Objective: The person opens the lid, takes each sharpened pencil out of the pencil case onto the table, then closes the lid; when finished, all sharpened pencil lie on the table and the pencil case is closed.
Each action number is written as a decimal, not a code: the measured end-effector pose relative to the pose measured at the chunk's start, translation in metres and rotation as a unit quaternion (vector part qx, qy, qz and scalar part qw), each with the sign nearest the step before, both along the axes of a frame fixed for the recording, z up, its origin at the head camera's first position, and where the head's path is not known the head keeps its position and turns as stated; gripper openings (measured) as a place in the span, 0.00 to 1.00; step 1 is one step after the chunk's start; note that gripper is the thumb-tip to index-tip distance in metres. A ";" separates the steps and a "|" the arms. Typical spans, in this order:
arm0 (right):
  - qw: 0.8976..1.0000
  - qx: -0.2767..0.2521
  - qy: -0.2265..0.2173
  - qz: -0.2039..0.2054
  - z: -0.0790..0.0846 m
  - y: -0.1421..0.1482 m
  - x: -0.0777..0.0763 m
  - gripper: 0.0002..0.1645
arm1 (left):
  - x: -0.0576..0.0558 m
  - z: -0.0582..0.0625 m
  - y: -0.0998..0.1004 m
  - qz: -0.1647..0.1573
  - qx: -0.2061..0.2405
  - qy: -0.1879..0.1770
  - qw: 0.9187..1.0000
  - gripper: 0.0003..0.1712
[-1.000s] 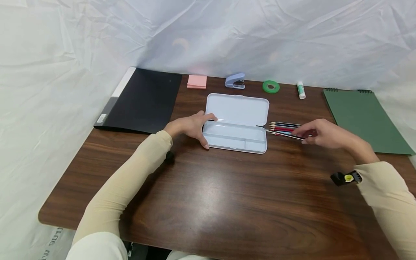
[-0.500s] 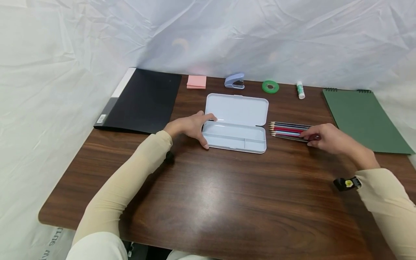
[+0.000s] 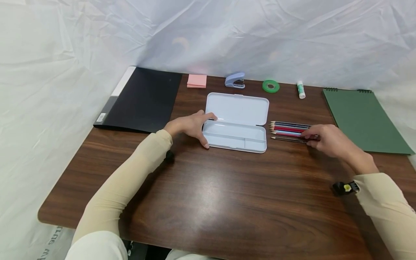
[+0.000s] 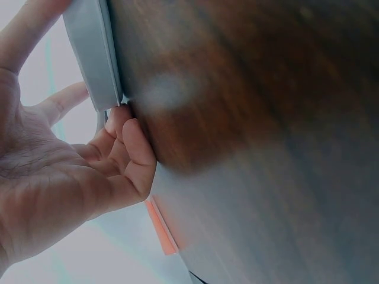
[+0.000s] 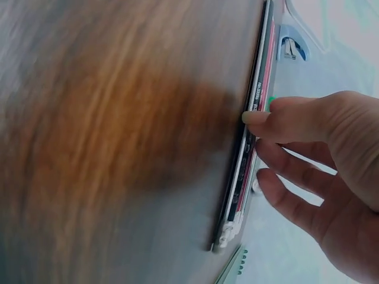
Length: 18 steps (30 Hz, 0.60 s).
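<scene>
A white pencil case (image 3: 224,130) lies with its lid (image 3: 237,108) folded back on the dark wooden table. My left hand (image 3: 194,126) grips its left end, thumb at the front corner and a finger by the hinge; in the left wrist view, curled fingers (image 4: 133,142) touch the case's edge. To the right of the case, several pencils (image 3: 287,127) lie side by side, tips toward it. A dark pencil (image 3: 287,139) lies slightly apart on the near side. My right hand (image 3: 331,141) pinches this pencil near its rear part; the fingers hide its end.
Behind stand pink sticky notes (image 3: 196,81), a lavender stapler (image 3: 234,80), a green tape roll (image 3: 271,86) and a glue stick (image 3: 300,89). A black folder (image 3: 146,99) lies at left, a green spiral notebook (image 3: 367,122) at right.
The dark pencil, earlier slanted with its tip by the case, came down beside the row, then shifted slightly toward the front. My right hand moved right. The left hand stayed put.
</scene>
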State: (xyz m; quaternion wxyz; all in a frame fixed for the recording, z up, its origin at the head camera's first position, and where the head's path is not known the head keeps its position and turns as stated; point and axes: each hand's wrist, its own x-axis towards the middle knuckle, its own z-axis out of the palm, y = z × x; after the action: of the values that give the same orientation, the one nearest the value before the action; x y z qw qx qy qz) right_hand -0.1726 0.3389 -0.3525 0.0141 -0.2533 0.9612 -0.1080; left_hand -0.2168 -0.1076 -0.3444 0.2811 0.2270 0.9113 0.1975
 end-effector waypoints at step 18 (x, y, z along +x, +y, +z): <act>0.999 0.017 0.016 -0.026 -0.002 0.003 -0.005 0.15 | 0.001 0.001 0.000 0.000 -0.002 -0.002 1.000 0.59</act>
State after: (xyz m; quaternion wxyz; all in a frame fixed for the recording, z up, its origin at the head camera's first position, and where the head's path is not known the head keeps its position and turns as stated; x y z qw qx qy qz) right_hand -0.1774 0.3417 -0.3546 0.0003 -0.2295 0.9693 -0.0879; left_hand -0.2163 -0.1077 -0.3433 0.2833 0.2259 0.9113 0.1956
